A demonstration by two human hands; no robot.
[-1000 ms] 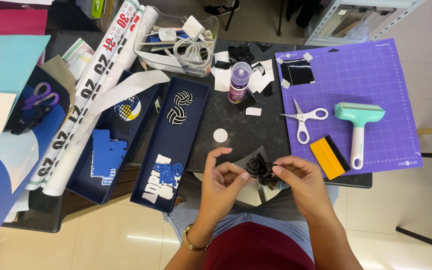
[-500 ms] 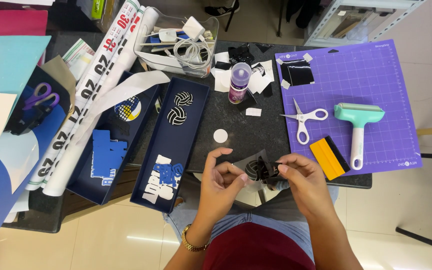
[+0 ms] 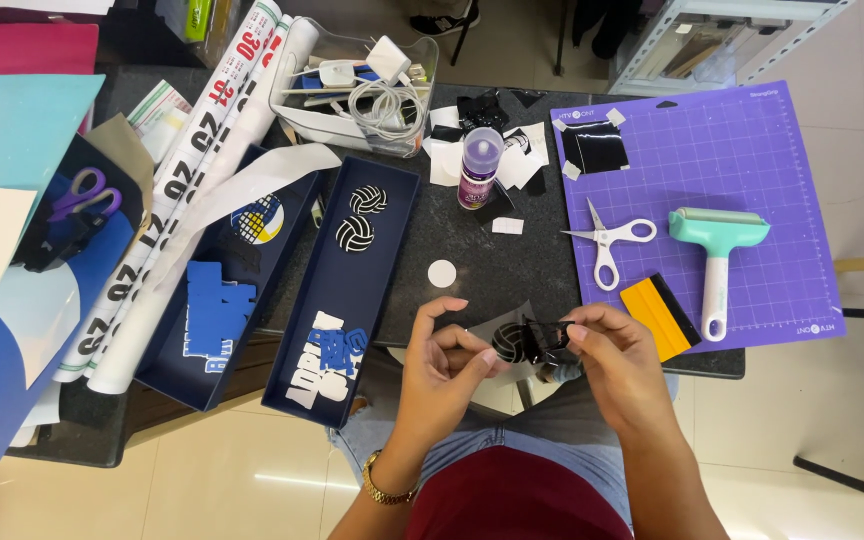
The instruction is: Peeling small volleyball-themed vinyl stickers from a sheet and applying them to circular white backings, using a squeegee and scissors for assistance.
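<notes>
My left hand [image 3: 442, 365] pinches the edge of a small clear sheet bearing a black-and-white volleyball cutout [image 3: 508, 340], held over the near edge of the dark table [image 3: 472, 270]. My right hand [image 3: 617, 365] grips a crumpled strip of black vinyl [image 3: 548, 338] that still joins the cutout's right side. Both hands hover just above my lap. A small white paper disc [image 3: 442, 273] lies on the table just beyond my left hand.
A purple cutting mat [image 3: 752, 150] at right carries white scissors [image 3: 607, 240], a teal roller [image 3: 717, 250], a yellow scraper [image 3: 657, 315] and a black vinyl square [image 3: 595, 146]. Two navy trays [image 3: 392, 240] hold cutouts at left. A glue bottle [image 3: 479, 167] stands mid-table; paper rolls [image 3: 192, 190] lie left.
My hands have drawn a little closer together, and the black strip has bunched up more in my right fingers beside the volleyball cutout. Nothing on the table has moved.
</notes>
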